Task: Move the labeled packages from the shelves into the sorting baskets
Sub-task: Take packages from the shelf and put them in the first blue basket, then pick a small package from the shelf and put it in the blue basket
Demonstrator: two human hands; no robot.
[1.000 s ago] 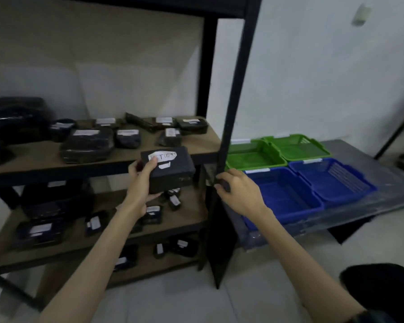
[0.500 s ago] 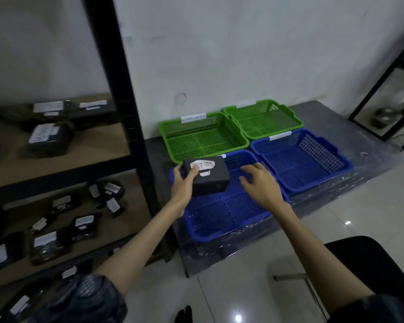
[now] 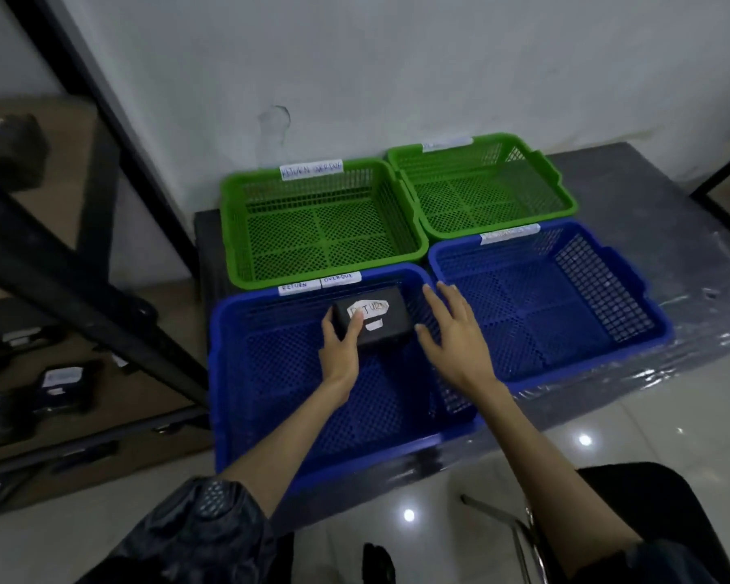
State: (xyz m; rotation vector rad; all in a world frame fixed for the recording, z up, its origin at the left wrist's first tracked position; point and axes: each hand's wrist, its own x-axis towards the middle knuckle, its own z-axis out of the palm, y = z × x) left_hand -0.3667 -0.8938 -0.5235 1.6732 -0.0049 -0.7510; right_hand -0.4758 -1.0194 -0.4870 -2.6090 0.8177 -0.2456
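So there are four mesh plastic baskets sitting two by two on a dark table (image 3: 633, 170) wrapped in shiny clear film. The back pair is green, the front pair blue, all with that perforated grid floor and slotted walls, rounded corners, and little white paper labels stuck on the far rims. The near-left blue basket (image 3: 245, 415) has a tag reading "RETURN" and "OVERDUE"; the green basket (image 3: 237, 229) behind it has a blurry tag I can't fully read.

The package (image 3: 378, 320) is a small black boxy thing, matte, with a torn white label that says "RETURN" in handwriting. It's inside the near-left blue basket, up at the far end, though I can't tell if it's touching the floor of it.

The left hand (image 3: 340, 347) grips the package's left end, thumb across the top by the label, fingers curled under. The right hand (image 3: 454, 335) holds nothing: fingers spread and fairly straight, hovering just beside the package's right end, over the basket.

A dark metal shelf frame (image 3: 102, 132) with wooden boards stands to the left, with more labeled black parcels (image 3: 62, 383) lying on a lower board.
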